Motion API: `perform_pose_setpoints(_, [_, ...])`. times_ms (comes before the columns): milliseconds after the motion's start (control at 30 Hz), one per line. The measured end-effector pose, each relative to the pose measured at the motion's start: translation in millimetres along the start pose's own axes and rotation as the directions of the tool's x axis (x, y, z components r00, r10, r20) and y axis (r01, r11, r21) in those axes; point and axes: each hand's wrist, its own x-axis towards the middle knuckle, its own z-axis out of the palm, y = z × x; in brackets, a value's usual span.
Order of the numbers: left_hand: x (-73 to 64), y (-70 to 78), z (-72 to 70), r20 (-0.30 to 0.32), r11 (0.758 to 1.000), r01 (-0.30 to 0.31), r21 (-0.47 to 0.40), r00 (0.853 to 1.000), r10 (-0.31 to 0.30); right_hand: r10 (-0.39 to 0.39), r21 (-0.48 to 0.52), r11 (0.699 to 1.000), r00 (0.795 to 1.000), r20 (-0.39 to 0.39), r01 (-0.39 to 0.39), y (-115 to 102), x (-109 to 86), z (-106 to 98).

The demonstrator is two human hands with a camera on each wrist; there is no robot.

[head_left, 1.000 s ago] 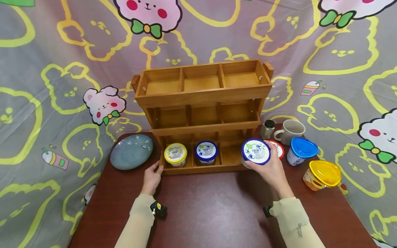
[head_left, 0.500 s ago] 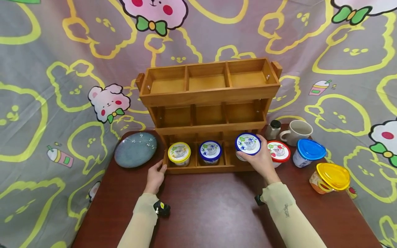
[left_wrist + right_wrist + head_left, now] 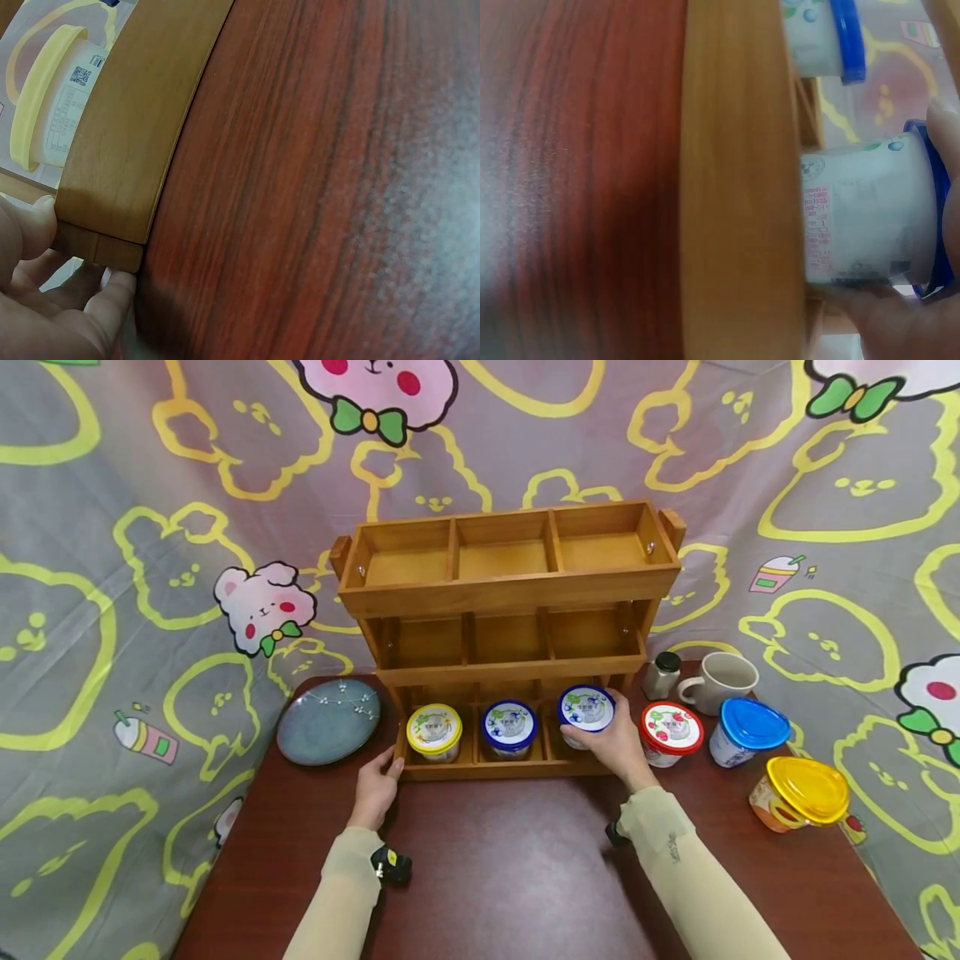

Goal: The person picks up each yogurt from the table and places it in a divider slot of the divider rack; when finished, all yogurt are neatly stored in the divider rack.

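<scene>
A three-tier wooden shelf (image 3: 510, 597) stands at the back of the table. My right hand (image 3: 619, 745) grips a blue-lidded dessert cup (image 3: 587, 710) at the bottom tier's right compartment. In the right wrist view the lower part of this cup (image 3: 866, 214) is behind the front board (image 3: 739, 180); whether it touches the compartment floor is hidden. My left hand (image 3: 375, 789) holds the lower left corner of the shelf, thumb and fingers around the wood (image 3: 97, 244). A yellow-lidded cup (image 3: 434, 731) sits in the left compartment, another blue-lidded cup (image 3: 509, 727) in the middle one.
Right of the shelf stand a red-lidded cup (image 3: 672, 731), a black-capped jar (image 3: 662, 677), a mug (image 3: 723, 683), a blue-lidded tub (image 3: 750, 731) and a yellow-lidded tub (image 3: 802, 792). A grey-blue plate (image 3: 327, 727) lies to the left. Patterned cloth hangs behind.
My right hand has carried the blue-lidded cup leftward, from beside the red-lidded cup to the right compartment. The red-lidded cup now shows fully. My left hand still holds the shelf corner.
</scene>
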Motion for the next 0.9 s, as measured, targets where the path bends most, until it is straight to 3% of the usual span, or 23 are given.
perform_pose_setpoints(367, [2.5,-3.2,-0.1,0.004,1.000,-0.007,-0.006,1.000,0.007,0.044,-0.041,0.998,0.998,0.038,-0.043,16,-0.3,12])
perform_pose_setpoints(900, [0.8,-2.9,-1.9,0.005,1.000,-0.021,-0.004,1.000,0.021,0.063,-0.089,0.994,0.998,0.030,-0.060,15,-1.2,14])
